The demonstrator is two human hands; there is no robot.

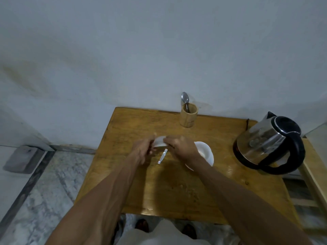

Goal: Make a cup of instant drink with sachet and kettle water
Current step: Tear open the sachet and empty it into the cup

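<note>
Bare forearms over brown wooden table (pixel 177 191) | left hand (pixel 143 149) and right hand (pixel 180 147) both pinch small white paper sachet (pixel 158 141) | white round cup (pixel 206 152) beside right hand | steel-and-black electric kettle (pixel 270 144) right.

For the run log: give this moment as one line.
step: sachet handling | left hand and right hand: both gripping sachet | torn strip: on table | cup: beside right hand | kettle: untouched

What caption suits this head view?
Both hands hold a white sachet beside a white cup.
</note>
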